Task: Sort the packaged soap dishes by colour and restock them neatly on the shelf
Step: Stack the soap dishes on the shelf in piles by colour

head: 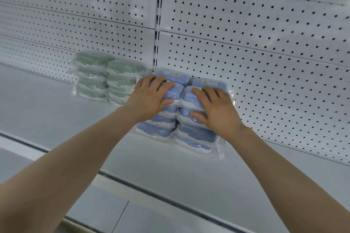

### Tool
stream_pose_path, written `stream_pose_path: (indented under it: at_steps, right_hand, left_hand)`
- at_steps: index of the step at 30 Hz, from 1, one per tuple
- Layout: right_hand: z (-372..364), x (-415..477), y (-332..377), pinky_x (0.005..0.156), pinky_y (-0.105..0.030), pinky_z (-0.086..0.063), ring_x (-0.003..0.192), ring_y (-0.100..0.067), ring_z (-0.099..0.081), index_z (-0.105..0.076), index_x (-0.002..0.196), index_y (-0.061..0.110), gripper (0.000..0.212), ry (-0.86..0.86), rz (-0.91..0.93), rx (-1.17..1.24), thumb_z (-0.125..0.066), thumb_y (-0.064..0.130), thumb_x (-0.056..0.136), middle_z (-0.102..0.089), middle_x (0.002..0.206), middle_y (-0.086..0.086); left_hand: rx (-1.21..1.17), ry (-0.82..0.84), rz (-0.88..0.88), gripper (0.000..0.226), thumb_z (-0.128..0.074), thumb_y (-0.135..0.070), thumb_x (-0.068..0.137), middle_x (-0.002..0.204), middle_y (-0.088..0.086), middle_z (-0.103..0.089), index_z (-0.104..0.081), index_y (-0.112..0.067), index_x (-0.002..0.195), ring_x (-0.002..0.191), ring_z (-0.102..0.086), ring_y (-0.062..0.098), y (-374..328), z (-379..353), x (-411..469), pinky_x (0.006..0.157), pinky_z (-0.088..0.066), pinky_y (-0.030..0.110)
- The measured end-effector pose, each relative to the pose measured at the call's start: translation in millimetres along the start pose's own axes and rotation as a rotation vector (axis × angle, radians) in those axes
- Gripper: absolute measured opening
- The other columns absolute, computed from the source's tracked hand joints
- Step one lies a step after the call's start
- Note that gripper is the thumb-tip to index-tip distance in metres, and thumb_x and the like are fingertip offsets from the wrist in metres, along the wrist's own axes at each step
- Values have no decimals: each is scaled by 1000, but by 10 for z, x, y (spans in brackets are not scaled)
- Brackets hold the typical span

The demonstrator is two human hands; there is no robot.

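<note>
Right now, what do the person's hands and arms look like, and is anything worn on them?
The left hand and right hand are bare: no gloves, rings or watch show. Both forearms are bare too, with no sleeve, band or marking in view as far as the picture's lower edge.

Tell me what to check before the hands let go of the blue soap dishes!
1. Colours unmixed: blue stacks sit right of green stacks: ok.
2. Left hand and right hand each rest on a front blue stack: ok.
3. Front two stacks touch side by side: ok.
4. Stacks stand straight: cannot tell.
5. Back ones touch the panel: cannot tell.
</note>
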State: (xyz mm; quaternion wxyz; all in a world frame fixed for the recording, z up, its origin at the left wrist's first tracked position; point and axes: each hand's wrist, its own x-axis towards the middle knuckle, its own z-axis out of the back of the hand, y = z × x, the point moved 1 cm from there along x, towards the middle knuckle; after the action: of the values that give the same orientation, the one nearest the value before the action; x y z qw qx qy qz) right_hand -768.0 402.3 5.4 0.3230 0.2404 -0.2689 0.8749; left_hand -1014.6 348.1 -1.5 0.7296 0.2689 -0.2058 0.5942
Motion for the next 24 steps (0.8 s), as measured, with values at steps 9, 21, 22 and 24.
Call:
stream_pose_path:
  at_steps: [9, 21, 22, 24]
  right_hand:
    - [85, -3, 54, 86, -46, -47, 102, -36, -58, -50, 137, 14, 67, 78, -23, -93, -45, 61, 90, -58, 123, -13]
    - [640, -254, 216, 89, -45, -47, 104, -37, -58, -52, 137, 10, 66, 170, -77, -155, -32, 56, 93, -59, 122, -16]
    - [717, -332, 236, 90, -45, -47, 104, -37, -59, -53, 136, 9, 66, 157, -84, -153, -31, 54, 93, -59, 122, -17]
    - [888, -529, 270, 91, -46, -48, 106, -38, -59, -54, 134, 8, 63, 139, -91, -163, -34, 50, 92, -59, 123, -18]
  left_hand:
    - [84, 104, -26, 55, -37, -50, 94, 130, 12, -55, -55, -14, 131, 121, -50, 36, -78, 193, -22, 110, -30, 56]
    - [-4, -102, -237, 48, -75, -27, 79, 117, 15, -63, -63, -3, 118, 111, -59, 36, -276, 635, -271, 99, -46, 47]
    - [-11, -124, -256, 47, -73, -29, 79, 116, 14, -63, -64, -4, 118, 110, -59, 36, -328, 684, -308, 97, -46, 45]
    - [-35, -159, -294, 46, -71, -30, 82, 117, 13, -63, -63, -5, 120, 110, -59, 35, -449, 756, -382, 95, -47, 43]
